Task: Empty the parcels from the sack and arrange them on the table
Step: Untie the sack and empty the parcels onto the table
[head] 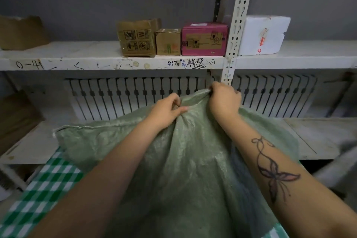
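Little looks done: the pale green woven plastic sack (183, 160) lies heaped on the green-and-white checked tabletop (48, 189), its bunched far edge pinched by the left grip (168, 110) and clenched in the right grip (224, 100), and no parcels show outside it.

You are looking at an upper shelf edge (116, 64) that is carrying handwritten black marks: "0-41" at its left end and what is reading as "457" near the middle, trailing into illegible scrawl. The large brown box (136, 38) is showing four printed handling pictograms, and the pink box (204, 39) is showing similar black symbols. Print on the small brown box (168, 42) and red marks on the white foam box (262, 35) are proving unreadable.
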